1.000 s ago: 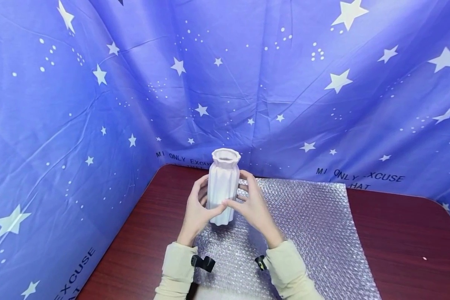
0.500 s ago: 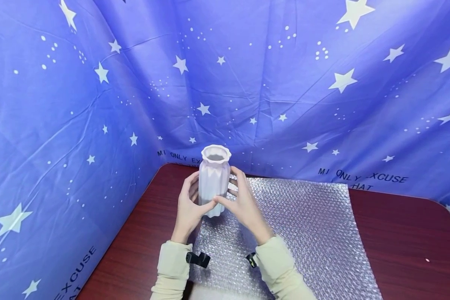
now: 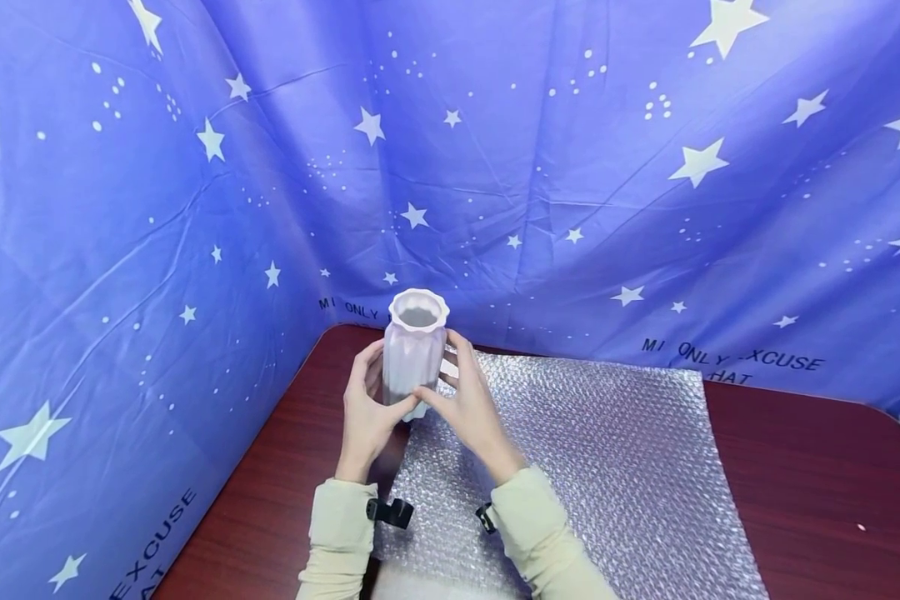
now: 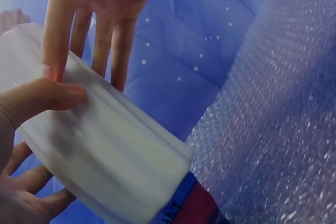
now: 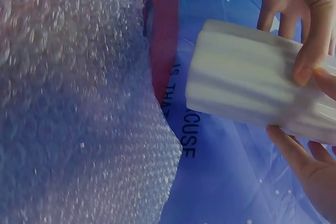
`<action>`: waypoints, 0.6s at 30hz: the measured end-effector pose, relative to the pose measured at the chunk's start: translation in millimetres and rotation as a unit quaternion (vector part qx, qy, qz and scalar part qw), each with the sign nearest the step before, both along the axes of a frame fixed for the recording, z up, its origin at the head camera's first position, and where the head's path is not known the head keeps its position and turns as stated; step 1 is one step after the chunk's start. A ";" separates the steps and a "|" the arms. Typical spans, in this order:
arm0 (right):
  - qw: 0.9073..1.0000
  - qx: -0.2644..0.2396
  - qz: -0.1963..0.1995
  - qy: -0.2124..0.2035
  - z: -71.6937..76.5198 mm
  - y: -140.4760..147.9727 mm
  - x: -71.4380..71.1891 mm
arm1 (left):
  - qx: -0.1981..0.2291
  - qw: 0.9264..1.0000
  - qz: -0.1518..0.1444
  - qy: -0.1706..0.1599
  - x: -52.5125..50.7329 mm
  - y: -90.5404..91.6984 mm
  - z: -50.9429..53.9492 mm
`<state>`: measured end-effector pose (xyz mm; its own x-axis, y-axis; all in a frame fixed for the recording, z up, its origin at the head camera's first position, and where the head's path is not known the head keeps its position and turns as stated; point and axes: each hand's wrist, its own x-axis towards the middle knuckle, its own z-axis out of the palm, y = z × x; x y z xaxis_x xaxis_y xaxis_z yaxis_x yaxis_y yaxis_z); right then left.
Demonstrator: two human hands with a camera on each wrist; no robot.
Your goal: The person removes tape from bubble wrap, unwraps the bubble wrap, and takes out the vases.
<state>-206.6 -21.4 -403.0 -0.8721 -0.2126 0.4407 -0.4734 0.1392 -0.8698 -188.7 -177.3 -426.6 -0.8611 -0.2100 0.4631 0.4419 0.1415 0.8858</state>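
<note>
A white fluted vase [image 3: 412, 360] with a scalloped rim stands nearly upright in the head view, its mouth tipped a little towards me. My left hand [image 3: 365, 417] grips its left side, and my right hand [image 3: 471, 410] grips its right side. Both thumbs lie across the near face with their tips meeting. In the left wrist view the vase [image 4: 121, 145] slants across the picture, fingers on both sides of it. From the right wrist, the lower part of the vase [image 5: 241, 72] shows; its base looks raised off the surface.
A sheet of bubble wrap [image 3: 607, 450] lies on the dark red table [image 3: 802, 483], right of and in front of the vase. A blue star-printed cloth [image 3: 495, 167] hangs behind and to the left. A small white speck [image 3: 861, 527] lies at the right.
Both hands have carried the vase leftward and slightly farther away, towards the bubble wrap's left edge. Its mouth now tips more towards me, showing more of the inside.
</note>
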 end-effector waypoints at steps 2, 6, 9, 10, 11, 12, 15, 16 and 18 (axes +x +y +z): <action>1.000 -0.002 0.001 0.001 -1.4 -3.7 -0.9 | 0.001 1.000 0.007 -0.004 -0.1 -1.1 0.6; 1.000 0.002 -0.002 0.006 -3.7 -10.8 -2.1 | -0.005 1.000 0.022 -0.011 5.6 -1.6 9.1; 1.000 0.003 -0.001 0.009 -5.2 -15.7 -2.5 | -0.011 0.999 0.030 -0.013 11.9 -1.7 17.9; 1.000 0.003 -0.001 0.008 -5.9 -17.2 -2.8 | -0.010 0.999 0.032 -0.013 13.9 -2.0 20.3; 1.000 0.003 0.000 0.006 -6.6 -18.6 -3.1 | -0.009 0.999 0.034 -0.012 15.4 -2.5 21.9; 1.000 0.002 0.000 0.005 -7.0 -20.0 -3.2 | -0.008 0.999 0.035 -0.012 15.7 -3.2 21.9; 1.000 0.004 0.001 0.005 -9.4 -24.0 -4.8 | -0.005 0.999 0.039 -0.008 15.8 -5.2 20.9; 1.000 0.005 0.000 0.005 -10.2 -25.2 -5.4 | -0.004 0.999 0.040 -0.007 15.3 -5.9 19.9; 1.000 0.006 0.000 0.009 -11.6 -27.4 -6.3 | -0.006 0.999 0.044 -0.005 14.5 -7.0 18.4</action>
